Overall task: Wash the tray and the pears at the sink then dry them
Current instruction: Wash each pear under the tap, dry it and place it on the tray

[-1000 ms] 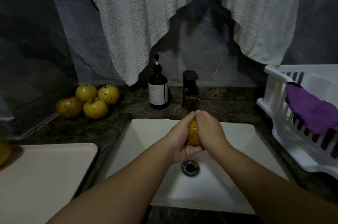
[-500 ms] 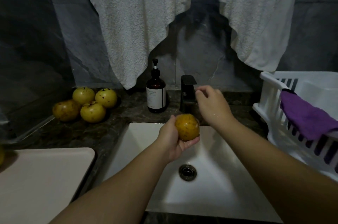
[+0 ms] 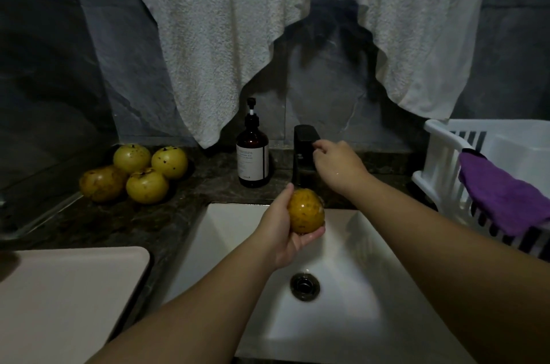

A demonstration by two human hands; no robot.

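My left hand (image 3: pixel 284 229) holds a wet, spotted yellow pear (image 3: pixel 306 211) over the white sink (image 3: pixel 351 334), fingers curled under it. My right hand (image 3: pixel 336 161) reaches to the black faucet (image 3: pixel 303 155) behind the basin, and its fingertips touch the handle at the top. Several more yellow pears (image 3: pixel 140 171) lie in a cluster on the dark counter at the left. A pale beige tray (image 3: pixel 68 289) sits on the counter at the lower left.
A brown soap pump bottle (image 3: pixel 253 155) stands left of the faucet. A white towel (image 3: pixel 268 30) hangs on the wall above. A white dish rack (image 3: pixel 476 173) with a purple cloth (image 3: pixel 503 200) draped over it stands at the right. The drain (image 3: pixel 305 286) shows in the basin.
My two hands were rubbing the pear together; my right hand has left it and gone up to the faucet handle. My left hand keeps the pear, lifted slightly.
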